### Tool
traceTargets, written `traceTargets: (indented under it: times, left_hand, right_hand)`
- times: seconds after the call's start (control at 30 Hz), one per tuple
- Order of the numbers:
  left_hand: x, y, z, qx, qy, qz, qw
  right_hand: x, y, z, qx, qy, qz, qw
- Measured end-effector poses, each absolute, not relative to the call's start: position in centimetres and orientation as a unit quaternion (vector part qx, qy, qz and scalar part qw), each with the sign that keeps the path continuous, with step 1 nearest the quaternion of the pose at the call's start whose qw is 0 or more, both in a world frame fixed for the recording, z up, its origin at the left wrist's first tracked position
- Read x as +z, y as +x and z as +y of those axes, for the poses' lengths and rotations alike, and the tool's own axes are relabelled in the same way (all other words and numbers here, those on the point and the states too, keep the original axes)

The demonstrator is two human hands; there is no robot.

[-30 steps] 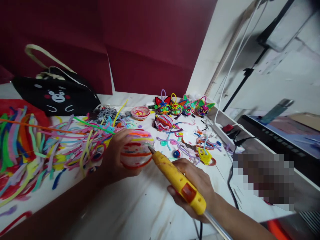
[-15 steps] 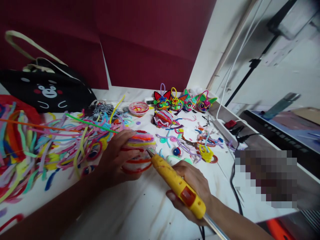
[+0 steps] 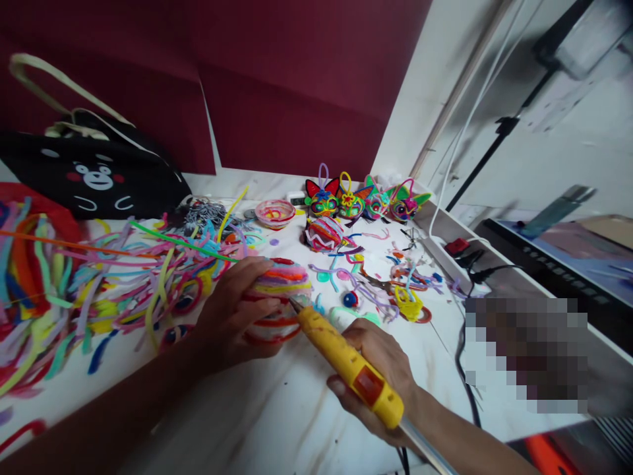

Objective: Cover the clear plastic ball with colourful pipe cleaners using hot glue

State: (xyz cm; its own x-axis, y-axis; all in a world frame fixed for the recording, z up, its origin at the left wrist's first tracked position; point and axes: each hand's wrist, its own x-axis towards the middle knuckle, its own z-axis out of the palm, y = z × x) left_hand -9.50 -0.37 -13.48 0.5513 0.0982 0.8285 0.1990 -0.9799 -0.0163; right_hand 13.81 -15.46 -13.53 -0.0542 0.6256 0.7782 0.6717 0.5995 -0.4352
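Note:
My left hand (image 3: pixel 237 313) is wrapped round a clear ball (image 3: pixel 284 280) banded with red, orange, pink and yellow pipe cleaners. Its left side is hidden behind my fingers. In my right hand (image 3: pixel 376 369) is a yellow glue gun (image 3: pixel 341 346), a glue stick (image 3: pixel 425 445) jutting from its rear end. The gun's metal tip points up and left at the ball's right side; whether it touches cannot be seen. Just beyond the ball lie a blue bead-like ball (image 3: pixel 350 299) and a yellow pipe-cleaner piece (image 3: pixel 408 303).
Loose pipe cleaners (image 3: pixel 143 270) heap over the left. A pink bowl-shaped piece (image 3: pixel 275 214), a striped ball (image 3: pixel 325 234) and several animal-head ornaments (image 3: pixel 351 201) stand at the back. Behind the heap is a black bag (image 3: pixel 99 178). A power strip (image 3: pixel 457 264) with cables borders the right.
Almost nothing differs. The view has shifted very slightly; both hands, the ball and the glue gun keep nearly the same positions.

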Motion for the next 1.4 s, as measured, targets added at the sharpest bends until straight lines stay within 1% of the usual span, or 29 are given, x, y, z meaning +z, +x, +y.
traceTargets:
  times: [0.53,0.67,1.03,1.4]
  left_hand:
    - [-13.83,-10.21,0.17,-0.452,-0.886,-0.081,0.065]
    - [-13.77,-10.2,0.04,-0.447,-0.888,-0.09,0.062]
    - [-13.65,-10.11,-0.18,-0.441,-0.888,-0.108,0.07]
    - [-13.72,-9.84,-0.13,-0.438,-0.888,-0.097,0.098]
  right_hand:
    - [-13.52,13.84,-15.3,-0.052,-0.458,-0.717,0.523]
    - [-13.6,13.89,-15.38,-0.06,-0.467,-0.72,0.51]
    - [-13.38,13.81,-15.31,-0.065,-0.469,-0.714,0.515]
    - [-13.6,13.48,-15.24,-0.076,-0.465,-0.714,0.518]
